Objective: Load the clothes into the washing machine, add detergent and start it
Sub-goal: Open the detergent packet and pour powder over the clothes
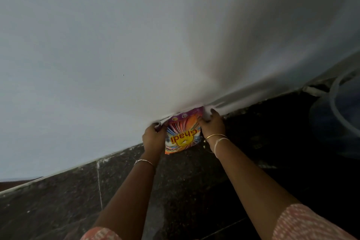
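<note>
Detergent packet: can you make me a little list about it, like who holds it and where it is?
thing: detergent packet, colourful, printed "Ghadi"
left hand: grips its left edge
right hand: grips its upper right corner
place: where the white wall meets the dark stone surface
nearby: blurry bluish tub, far right
washing machine: not in view

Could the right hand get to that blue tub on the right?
Probably: only dark floor separates the right hand from the blue tub, though it grips the detergent packet along with the left hand.
</note>
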Available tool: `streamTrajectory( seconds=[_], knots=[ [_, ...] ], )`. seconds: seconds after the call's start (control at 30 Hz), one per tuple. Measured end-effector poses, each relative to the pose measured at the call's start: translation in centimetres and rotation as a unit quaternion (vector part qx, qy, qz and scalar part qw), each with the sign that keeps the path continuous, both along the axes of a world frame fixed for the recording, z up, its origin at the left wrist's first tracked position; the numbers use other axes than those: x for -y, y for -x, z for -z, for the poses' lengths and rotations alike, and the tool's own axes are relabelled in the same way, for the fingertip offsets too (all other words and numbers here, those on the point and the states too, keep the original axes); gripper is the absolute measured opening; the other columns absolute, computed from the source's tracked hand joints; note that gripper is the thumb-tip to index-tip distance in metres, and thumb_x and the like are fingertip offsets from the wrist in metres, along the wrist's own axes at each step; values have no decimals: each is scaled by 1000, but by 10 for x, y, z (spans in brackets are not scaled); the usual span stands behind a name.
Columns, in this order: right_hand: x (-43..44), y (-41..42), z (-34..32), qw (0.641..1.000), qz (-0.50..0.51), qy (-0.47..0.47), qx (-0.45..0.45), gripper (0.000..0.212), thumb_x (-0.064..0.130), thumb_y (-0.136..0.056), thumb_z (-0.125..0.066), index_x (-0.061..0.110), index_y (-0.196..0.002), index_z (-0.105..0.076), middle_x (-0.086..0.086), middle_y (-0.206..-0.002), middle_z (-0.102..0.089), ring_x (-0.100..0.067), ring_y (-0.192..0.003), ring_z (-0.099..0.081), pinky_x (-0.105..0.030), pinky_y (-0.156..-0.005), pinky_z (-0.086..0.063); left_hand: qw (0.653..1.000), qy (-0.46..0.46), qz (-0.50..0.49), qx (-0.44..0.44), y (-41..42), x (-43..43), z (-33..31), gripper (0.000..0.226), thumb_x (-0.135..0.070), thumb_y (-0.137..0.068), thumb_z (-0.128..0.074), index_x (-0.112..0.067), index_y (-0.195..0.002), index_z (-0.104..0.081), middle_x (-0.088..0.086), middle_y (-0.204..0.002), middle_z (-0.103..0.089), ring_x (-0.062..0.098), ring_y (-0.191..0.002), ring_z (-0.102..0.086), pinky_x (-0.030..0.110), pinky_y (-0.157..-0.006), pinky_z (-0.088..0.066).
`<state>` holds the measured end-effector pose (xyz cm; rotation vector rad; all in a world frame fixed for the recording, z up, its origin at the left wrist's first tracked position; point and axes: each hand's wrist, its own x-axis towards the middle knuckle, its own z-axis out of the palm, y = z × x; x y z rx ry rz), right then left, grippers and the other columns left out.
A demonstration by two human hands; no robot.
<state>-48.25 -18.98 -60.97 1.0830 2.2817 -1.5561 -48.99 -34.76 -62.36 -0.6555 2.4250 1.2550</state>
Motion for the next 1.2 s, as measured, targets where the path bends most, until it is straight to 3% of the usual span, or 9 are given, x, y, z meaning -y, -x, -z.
streamTrajectory(
  seconds=[0.07,0.13,0.2,0.37,0.63,0.8,0.93,1.03,1.2],
  knots=[
    [1,-8,5,998,41,37,18,68,17,-81,-70,3,-140,-38,-19,-134,-53,-34,-124,-51,-42,-105,-41,994,-39,-97,2,-8,-6,6,37,-35,-90,-63,-7,-114,-63,14,-115,-66,33,-112,-58,31,-83,-42],
    [3,-20,9,996,50,52,43,64,18,-81,-70,4,-137,-42,-17,-135,-52,-34,-126,-49,-41,-103,-40,978,-90,-187,36,-16,-10,9,59,-39,-86,-68,-4,-129,-49,15,-129,-56,33,-121,-52,37,-97,-43],
    [5,-32,10,994,54,59,80,69,20,-85,-67,7,-143,-33,-15,-144,-42,-32,-133,-41,-41,-106,-36,971,-103,-204,75,-23,-12,13,74,-40,-84,-69,-3,-139,-37,17,-136,-50,34,-125,-49,43,-103,-42],
    [9,-58,-7,990,71,68,97,62,15,-90,-60,13,-145,-32,-10,-147,-39,-28,-134,-40,-42,-107,-36,977,-95,-167,91,-43,-19,-15,67,-27,-86,-69,-2,-139,-36,18,-134,-51,33,-122,-51,39,-99,-44],
    [15,-98,-124,997,55,44,37,52,14,-91,-56,26,-139,-43,-6,-145,-43,-26,-133,-42,-43,-106,-41,993,-80,-57,65,-75,-50,-147,50,-16,-89,-63,-7,-134,-43,12,-130,-56,27,-116,-55,35,-97,-46],
    [12,-147,-216,999,-16,-29,-28,49,18,-93,-54,24,-140,-43,-4,-146,-40,-21,-135,-39,-34,-111,-34,992,-120,4,37,-112,-65,-233,47,-13,-92,-60,-10,-135,-42,7,-119,-58,0,-72,-48,14,-56,-40],
    [15,-196,-294,992,-38,-95,-79,47,23,-96,-49,23,-142,-40,-2,-149,-36,-18,-139,-31,-34,-114,-30,986,-143,81,2,-154,-69,-305,38,-12,-92,-59,-12,-127,-46,4,-109,-59,6,-82,-56,15,-62,-42],
    [21,-241,-354,985,1,-146,-95,45,26,-97,-45,22,-142,-40,-2,-149,-37,-17,-139,-31,-33,-114,-30,979,-159,123,-18,-194,-61,-365,34,-14,-92,-59,-9,-124,-48,9,-117,-59,25,-106,-59,30,-85,-46],
    [34,-314,-456,970,33,-203,-126,46,26,-97,-45,21,-142,-37,-1,-148,-37,-15,-138,-32,-28,-111,-29,958,-175,224,-47,-252,-45,-460,36,-18,-91,-60,-17,-125,-50,5,-129,-57,20,-113,-55,38,-99,-46]
  ],
)
